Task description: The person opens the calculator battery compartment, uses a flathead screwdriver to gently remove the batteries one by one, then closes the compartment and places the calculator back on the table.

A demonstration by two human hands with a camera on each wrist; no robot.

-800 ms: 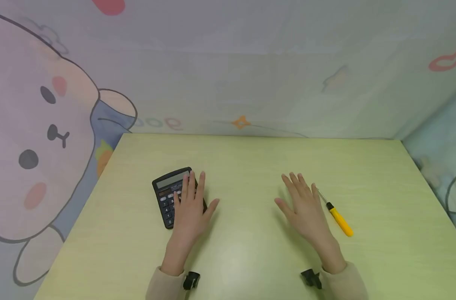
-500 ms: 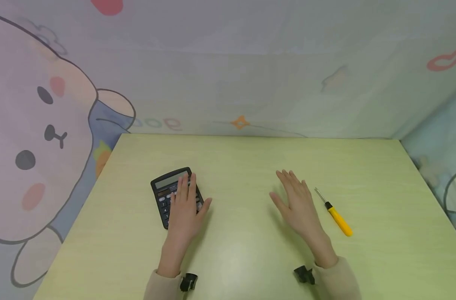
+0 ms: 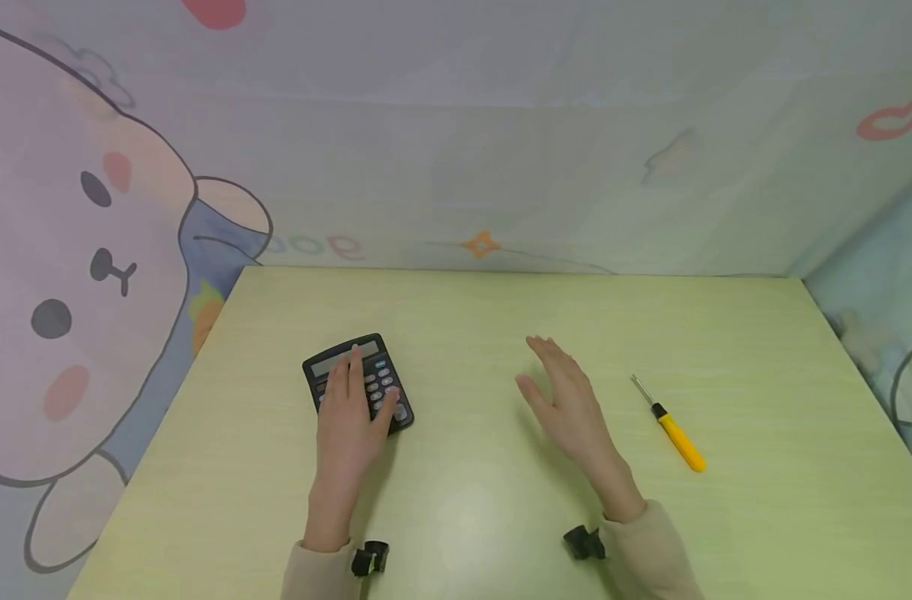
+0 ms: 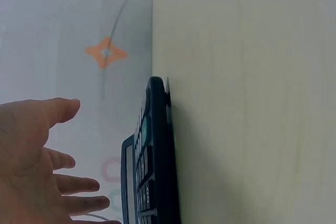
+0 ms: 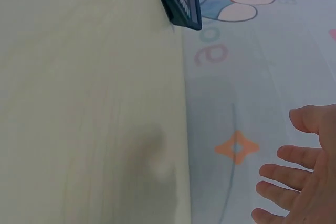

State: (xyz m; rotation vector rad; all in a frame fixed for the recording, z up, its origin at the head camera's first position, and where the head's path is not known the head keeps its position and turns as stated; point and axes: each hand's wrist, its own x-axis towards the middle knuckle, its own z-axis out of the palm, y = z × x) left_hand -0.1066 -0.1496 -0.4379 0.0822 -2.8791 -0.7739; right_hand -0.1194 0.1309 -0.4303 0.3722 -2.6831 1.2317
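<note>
A black calculator [image 3: 384,383] lies on the left part of the table, its lower left keys hidden by my left hand [image 3: 347,425]. In the left wrist view a gap separates that hand [image 4: 42,166] from the calculator [image 4: 163,150]; its fingers are stretched out and hold nothing. My right hand [image 3: 572,408] hovers above the middle of the table with its fingers extended, holding nothing. To the right of it lies a screwdriver [image 3: 677,437] with a yellow handle, its metal tip pointing up and left, apart from the hand.
The pale wooden table [image 3: 463,333] ends at the back against a printed cloth [image 3: 426,167] with a cartoon animal on its left side. A small black device [image 3: 371,558] sits at my left wrist and another black device [image 3: 585,543] at my right.
Both hands have shifted left, the right one farther. The right hand is now well apart from the screwdriver, and my left hand covers the calculator's left side. Calculator and screwdriver stay in place.
</note>
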